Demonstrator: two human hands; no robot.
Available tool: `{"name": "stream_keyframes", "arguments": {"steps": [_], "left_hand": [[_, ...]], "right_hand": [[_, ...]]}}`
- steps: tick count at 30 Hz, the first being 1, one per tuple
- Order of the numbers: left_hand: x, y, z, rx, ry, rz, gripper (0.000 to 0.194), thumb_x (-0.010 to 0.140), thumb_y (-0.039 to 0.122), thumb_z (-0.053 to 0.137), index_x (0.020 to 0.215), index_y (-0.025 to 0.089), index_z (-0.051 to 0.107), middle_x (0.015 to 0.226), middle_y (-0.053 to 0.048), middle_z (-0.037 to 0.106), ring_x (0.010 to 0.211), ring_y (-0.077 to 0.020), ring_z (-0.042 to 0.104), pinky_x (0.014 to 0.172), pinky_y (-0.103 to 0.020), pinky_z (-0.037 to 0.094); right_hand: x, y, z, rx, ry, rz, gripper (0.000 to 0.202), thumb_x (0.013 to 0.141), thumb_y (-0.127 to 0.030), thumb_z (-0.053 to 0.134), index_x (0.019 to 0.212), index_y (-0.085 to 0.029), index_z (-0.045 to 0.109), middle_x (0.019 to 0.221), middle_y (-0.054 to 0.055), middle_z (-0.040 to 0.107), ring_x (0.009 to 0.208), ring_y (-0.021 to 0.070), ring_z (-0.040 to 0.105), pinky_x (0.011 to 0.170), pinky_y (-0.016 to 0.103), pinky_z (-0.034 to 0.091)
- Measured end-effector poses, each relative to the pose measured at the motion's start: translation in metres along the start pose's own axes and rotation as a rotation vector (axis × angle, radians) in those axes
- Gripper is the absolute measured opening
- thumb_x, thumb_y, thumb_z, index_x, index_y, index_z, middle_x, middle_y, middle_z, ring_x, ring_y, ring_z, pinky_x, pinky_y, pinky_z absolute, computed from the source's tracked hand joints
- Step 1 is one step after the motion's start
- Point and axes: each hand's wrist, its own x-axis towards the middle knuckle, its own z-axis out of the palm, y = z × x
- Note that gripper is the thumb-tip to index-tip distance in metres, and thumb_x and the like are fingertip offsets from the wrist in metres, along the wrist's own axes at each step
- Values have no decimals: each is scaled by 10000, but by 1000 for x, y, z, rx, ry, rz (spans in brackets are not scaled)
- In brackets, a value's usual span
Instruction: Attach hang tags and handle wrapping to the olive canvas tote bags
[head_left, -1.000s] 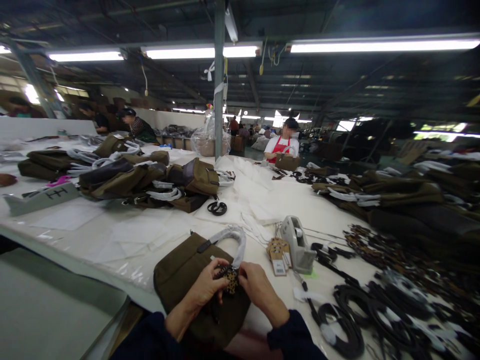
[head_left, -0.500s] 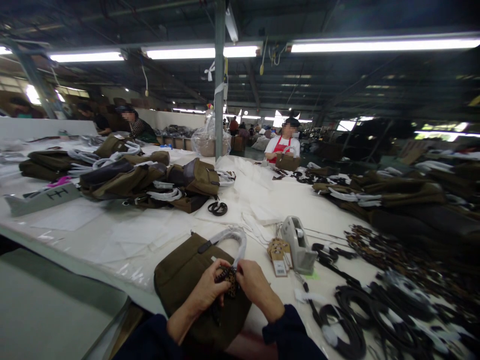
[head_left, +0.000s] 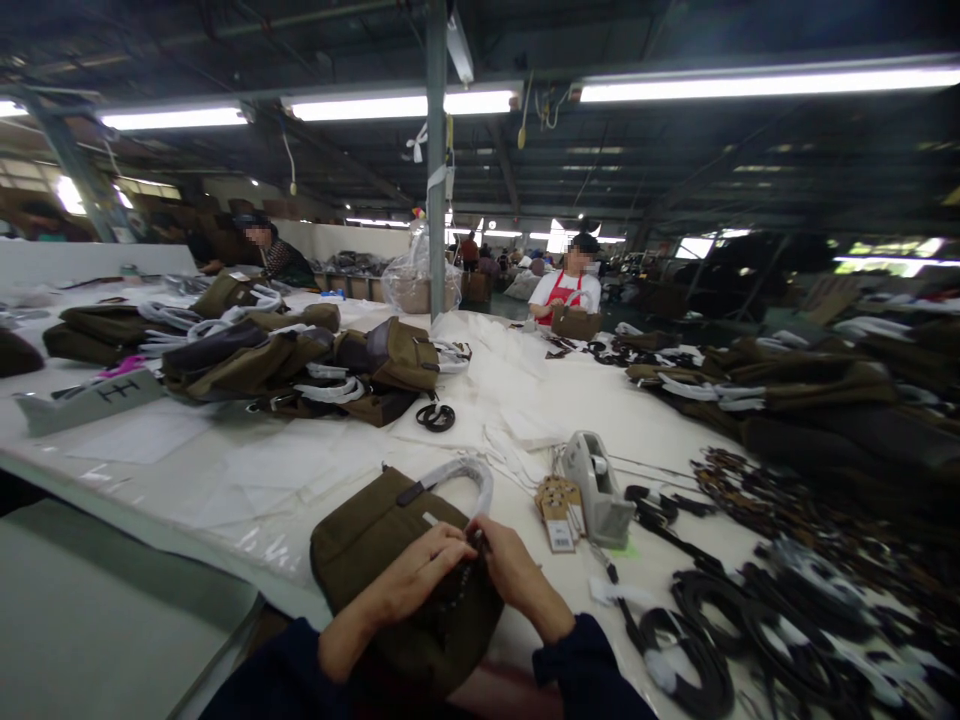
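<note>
An olive-green handbag lies tilted at the table's near edge, its handle wrapped in white material. My left hand reaches across the bag, its fingers closed together at the near base of the handle. There my right hand pinches beside it, the fingertips of both hands meeting. A dark strap with pale dots hangs below my left fingers against the bag. Its upper end is hidden by the fingers, and exactly what each fingertip grips is small and dim.
A grey tape dispenser and brown hang tags stand right of the bag. Coiled black straps and a heap of brown patterned straps lie further right. Handbags are piled behind. A co-worker in a red apron handles a bag.
My left hand has turned palm down and its fingers have moved up and right toward my right fingertips. The leopard-print part of the strap, visible before, is now mostly covered.
</note>
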Motion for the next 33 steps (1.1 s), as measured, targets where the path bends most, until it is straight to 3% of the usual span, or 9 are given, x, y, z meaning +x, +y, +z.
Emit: {"name": "stream_keyframes", "arguments": {"steps": [3,5,8,15,21,25,29,33], "left_hand": [[10,-11,-8,89,112,-88,241,894,237,461,1019,191,662,928,-52,631,739,-177,596,663,-273,478],[18,-21,-8,234,162,-60,224,805,158,537,975,202,676,891,-40,629,756,-188,585,717,-284,457],[29,-29,-5,371,123,5,220,752,137,595,913,228,714,897,-36,635,867,-218,588,800,-299,421],[32,-18,1,356,132,33,133,816,203,568,718,206,658,783,-23,636,796,-200,576,752,-274,410],[24,8,-5,9,165,-1,148,851,266,564,766,172,638,724,4,583,661,-145,538,621,-232,418],[24,20,-3,-93,96,-16,164,855,306,587,823,166,666,730,6,583,633,-128,540,529,-204,403],[29,20,-3,-200,145,-41,218,848,366,612,840,155,663,695,4,581,593,-125,543,468,-193,417],[32,18,-5,-296,163,-47,275,832,417,644,841,143,665,732,-16,610,596,-122,559,457,-186,431]], "right_hand": [[-1,-4,-3,-30,15,7,263,856,-90,395,975,-215,593,763,11,651,692,153,589,650,232,410],[-2,-7,-4,-44,13,18,274,856,-82,392,986,-212,594,762,14,656,707,159,592,669,236,410],[-1,-9,-5,-54,12,10,276,843,-67,407,983,-201,604,810,30,670,757,164,599,701,235,412],[-4,-10,-10,-59,14,8,276,809,-60,440,987,-213,585,773,14,654,731,157,608,674,227,414],[-24,-1,-30,147,-93,173,304,827,-121,418,1093,-248,495,694,-53,578,403,88,513,390,169,315],[-33,6,-47,83,-2,180,242,821,-143,461,1027,-220,562,665,-39,570,488,106,536,418,175,329],[-35,14,-61,-51,19,166,128,833,-217,539,798,-191,660,705,12,644,485,104,532,494,224,355],[-31,18,-64,-22,78,233,199,876,-285,504,781,-187,648,603,-10,612,406,107,495,481,242,334]]}}
